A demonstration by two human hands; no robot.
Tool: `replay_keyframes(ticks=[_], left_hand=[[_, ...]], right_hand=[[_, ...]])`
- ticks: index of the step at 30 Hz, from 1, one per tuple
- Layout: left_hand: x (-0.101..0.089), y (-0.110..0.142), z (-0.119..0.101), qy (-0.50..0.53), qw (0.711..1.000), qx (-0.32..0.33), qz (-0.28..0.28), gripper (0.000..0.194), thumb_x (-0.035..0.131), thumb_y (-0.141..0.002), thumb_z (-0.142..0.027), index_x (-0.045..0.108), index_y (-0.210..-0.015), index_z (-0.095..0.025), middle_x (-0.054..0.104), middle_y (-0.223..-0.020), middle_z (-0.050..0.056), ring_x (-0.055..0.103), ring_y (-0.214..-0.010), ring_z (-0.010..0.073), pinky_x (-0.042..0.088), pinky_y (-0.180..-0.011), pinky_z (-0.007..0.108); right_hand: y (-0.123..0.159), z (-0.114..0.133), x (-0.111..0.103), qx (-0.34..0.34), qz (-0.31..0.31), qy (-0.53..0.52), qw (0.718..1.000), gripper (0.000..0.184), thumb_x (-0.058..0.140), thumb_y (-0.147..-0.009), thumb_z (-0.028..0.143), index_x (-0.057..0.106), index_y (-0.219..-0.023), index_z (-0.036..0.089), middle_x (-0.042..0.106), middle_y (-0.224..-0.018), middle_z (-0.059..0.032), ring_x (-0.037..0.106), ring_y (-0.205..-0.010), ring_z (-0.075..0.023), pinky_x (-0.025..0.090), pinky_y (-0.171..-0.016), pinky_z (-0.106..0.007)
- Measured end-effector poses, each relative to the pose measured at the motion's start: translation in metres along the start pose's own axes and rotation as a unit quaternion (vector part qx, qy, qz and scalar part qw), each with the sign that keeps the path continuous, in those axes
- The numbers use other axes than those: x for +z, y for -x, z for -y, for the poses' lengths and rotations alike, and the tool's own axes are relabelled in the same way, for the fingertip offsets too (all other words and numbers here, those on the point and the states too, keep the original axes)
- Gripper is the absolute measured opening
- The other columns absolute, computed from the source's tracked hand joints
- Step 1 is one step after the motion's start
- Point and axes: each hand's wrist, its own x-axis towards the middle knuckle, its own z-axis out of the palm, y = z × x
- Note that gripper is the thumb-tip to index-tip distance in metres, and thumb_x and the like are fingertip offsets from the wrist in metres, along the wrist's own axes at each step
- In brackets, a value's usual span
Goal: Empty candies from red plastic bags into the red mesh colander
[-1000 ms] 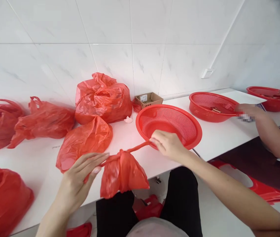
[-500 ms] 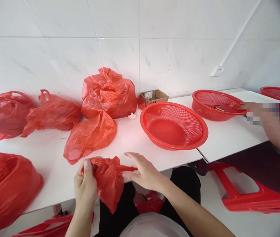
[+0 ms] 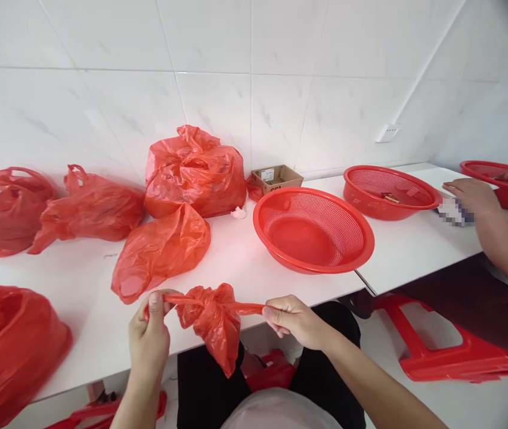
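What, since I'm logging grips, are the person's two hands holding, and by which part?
A small red plastic bag, by the twisted ends of its gathered top: one in the left hand, the other in the right hand.

Counted at least six red plastic bags [image 3: 217,325] from left edge to lower centre, three red baskets [image 3: 337,225] centre to right edge, one cardboard box [image 3: 287,183] and one wall socket [image 3: 387,133].
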Motion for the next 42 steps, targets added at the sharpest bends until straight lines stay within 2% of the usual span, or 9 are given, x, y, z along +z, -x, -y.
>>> replay_keyframes(ticks=[8, 12, 17, 20, 22, 26, 33, 38, 42], left_hand=[[0.024, 0.003, -0.018, 0.083, 0.990, -0.065, 0.090, 0.047, 0.055, -0.088, -0.056, 0.050, -0.059, -0.020, 0.061, -0.065, 0.002, 0.064, -0.074, 0.0203, 0.056, -0.073, 0.035], [0.045, 0.009, -0.036, 0.188, 0.969, -0.067, 0.146, 0.046, 0.058, -0.088, -0.054, 0.057, -0.060, -0.017, 0.066, -0.083, 0.004, 0.064, -0.081, 0.0189, 0.056, -0.079, 0.035], [0.063, 0.016, -0.035, 0.176, 0.969, -0.041, 0.169, 0.037, 0.052, -0.092, -0.052, 0.065, -0.084, -0.018, 0.068, -0.092, 0.007, 0.065, -0.086, 0.0199, 0.056, -0.081, 0.036], [0.068, 0.016, -0.029, 0.149, 0.974, -0.001, 0.170, 0.027, 0.072, -0.080, -0.043, 0.061, -0.088, -0.020, 0.066, -0.106, 0.006, 0.064, -0.097, 0.0210, 0.053, -0.087, 0.036], [0.068, 0.014, -0.025, 0.104, 0.978, 0.024, 0.180, 0.039, 0.083, -0.068, -0.032, 0.060, -0.098, -0.023, 0.066, -0.109, 0.005, 0.064, -0.099, 0.0208, 0.052, -0.086, 0.034], [0.051, -0.001, -0.016, -0.038, 0.970, 0.053, 0.235, 0.028, 0.075, -0.075, -0.032, 0.069, -0.101, -0.022, 0.072, -0.090, 0.005, 0.066, -0.082, 0.0206, 0.052, -0.078, 0.033], [0.008, -0.015, 0.009, -0.059, 0.988, 0.041, 0.133, 0.023, 0.064, -0.080, -0.041, 0.066, -0.080, -0.018, 0.072, -0.084, 0.009, 0.068, -0.082, 0.0239, 0.054, -0.077, 0.037], [0.026, 0.004, -0.003, -0.118, 0.972, 0.116, 0.167, 0.040, 0.068, -0.081, -0.032, 0.063, -0.120, -0.024, 0.064, -0.122, 0.008, 0.062, -0.108, 0.0236, 0.049, -0.093, 0.038], [0.039, 0.004, -0.019, -0.149, 0.937, 0.202, 0.243, 0.021, 0.061, -0.089, -0.028, 0.072, -0.107, -0.027, 0.071, -0.105, 0.005, 0.065, -0.099, 0.0208, 0.049, -0.089, 0.033]], right_hand=[[0.005, 0.018, -0.028, -0.060, -0.134, 0.033, 0.989, 0.045, 0.048, -0.095, 0.053, 0.052, -0.067, 0.019, 0.046, -0.058, 0.0023, 0.047, -0.058, -0.0125, 0.043, -0.063, -0.029], [-0.007, 0.012, -0.007, -0.101, -0.222, 0.057, 0.968, 0.028, 0.056, -0.092, 0.048, 0.053, -0.102, 0.021, 0.058, -0.090, -0.0033, 0.057, -0.079, -0.0152, 0.048, -0.073, -0.030], [-0.025, -0.008, 0.030, -0.088, -0.291, 0.135, 0.943, 0.065, 0.067, -0.084, 0.036, 0.034, -0.139, 0.026, 0.061, -0.103, -0.0044, 0.060, -0.094, -0.0194, 0.049, -0.086, -0.037], [-0.034, -0.006, 0.032, -0.131, -0.299, 0.140, 0.935, 0.047, 0.058, -0.088, 0.026, 0.042, -0.133, 0.024, 0.061, -0.088, -0.0006, 0.061, -0.085, -0.0178, 0.049, -0.084, -0.034], [-0.038, 0.000, 0.028, -0.166, -0.286, 0.136, 0.934, 0.040, 0.056, -0.089, 0.021, 0.046, -0.128, 0.024, 0.064, -0.089, -0.0010, 0.063, -0.086, -0.0174, 0.049, -0.084, -0.033], [-0.039, 0.001, 0.017, -0.205, -0.266, 0.144, 0.931, 0.034, 0.058, -0.087, 0.016, 0.051, -0.119, 0.024, 0.068, -0.096, -0.0032, 0.065, -0.092, -0.0177, 0.049, -0.088, -0.034], [-0.036, -0.019, 0.009, -0.179, -0.319, 0.085, 0.927, 0.023, 0.056, -0.085, 0.015, 0.054, -0.106, 0.022, 0.067, -0.097, -0.0036, 0.064, -0.093, -0.0175, 0.049, -0.089, -0.033], [-0.036, -0.007, 0.020, -0.143, -0.253, 0.118, 0.949, 0.035, 0.053, -0.080, 0.011, 0.057, -0.113, 0.023, 0.063, -0.112, -0.0032, 0.060, -0.107, -0.0175, 0.045, -0.098, -0.033], [-0.040, 0.006, 0.025, -0.120, -0.210, 0.166, 0.956, 0.029, 0.064, -0.084, 0.025, 0.060, -0.113, 0.023, 0.065, -0.108, -0.0030, 0.061, -0.102, -0.0190, 0.046, -0.093, -0.033]])
